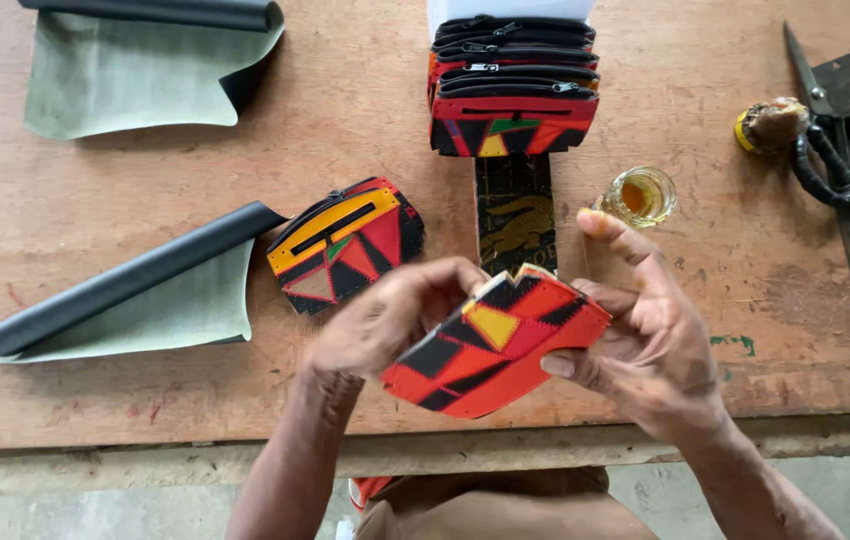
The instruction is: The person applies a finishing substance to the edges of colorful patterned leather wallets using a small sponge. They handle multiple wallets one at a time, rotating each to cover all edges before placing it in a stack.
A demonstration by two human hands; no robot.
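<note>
Fingers on patchwork pouch, wooden table

surface: worn, stained reddish wood, soaking up soft even light | floor: grey concrete showing just below its edge

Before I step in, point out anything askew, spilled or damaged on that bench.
Nothing is spilled or visibly damaged. The small glass jar stands upright with its amber liquid inside. The one loose pouch lies tilted beside the rolled dark sheet, unlike the neat stack of pouches. Both hands hold another patchwork pouch.
</note>
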